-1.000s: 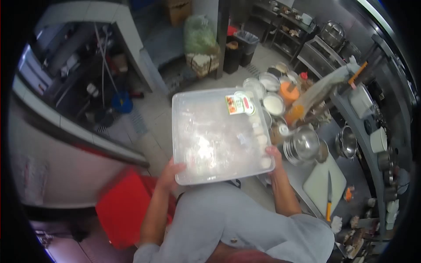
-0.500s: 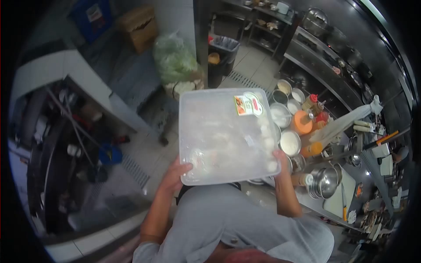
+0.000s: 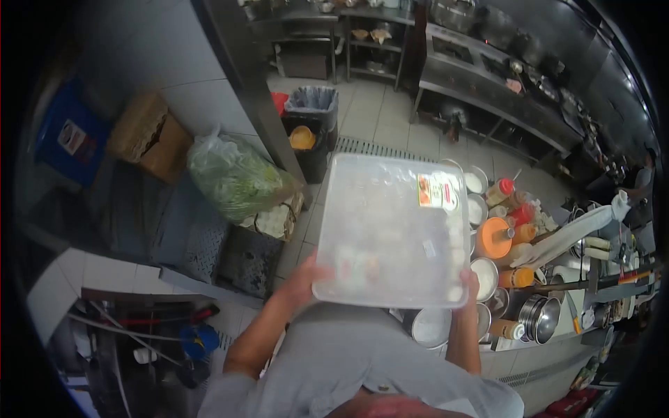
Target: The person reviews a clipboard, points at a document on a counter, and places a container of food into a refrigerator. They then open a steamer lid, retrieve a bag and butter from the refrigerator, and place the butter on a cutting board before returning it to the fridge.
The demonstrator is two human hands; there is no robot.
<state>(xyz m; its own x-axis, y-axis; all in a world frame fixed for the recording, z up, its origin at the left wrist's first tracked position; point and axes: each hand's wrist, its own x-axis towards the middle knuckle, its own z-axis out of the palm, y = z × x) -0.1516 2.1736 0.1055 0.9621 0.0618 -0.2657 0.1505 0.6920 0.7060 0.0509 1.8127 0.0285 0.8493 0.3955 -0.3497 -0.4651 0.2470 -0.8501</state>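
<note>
I'd hold this translucent plastic storage box (image 3: 390, 233) level, w/ equal support each side. L hand (image 3: 300, 280) and R hand (image 3: 470, 287) grip its near corners, fingers partly hidden. It's in front of my torso: squarish, cloudy, label (image 3: 437, 191) far right, pale round pcs (image 3: 456, 247) inside along the right.

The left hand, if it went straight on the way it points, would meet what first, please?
The plastic container, most likely: the left hand already grips its near left corner, and the forearm's line runs on towards the container's middle. Whether it would pass underneath instead is unclear from this view.
</note>
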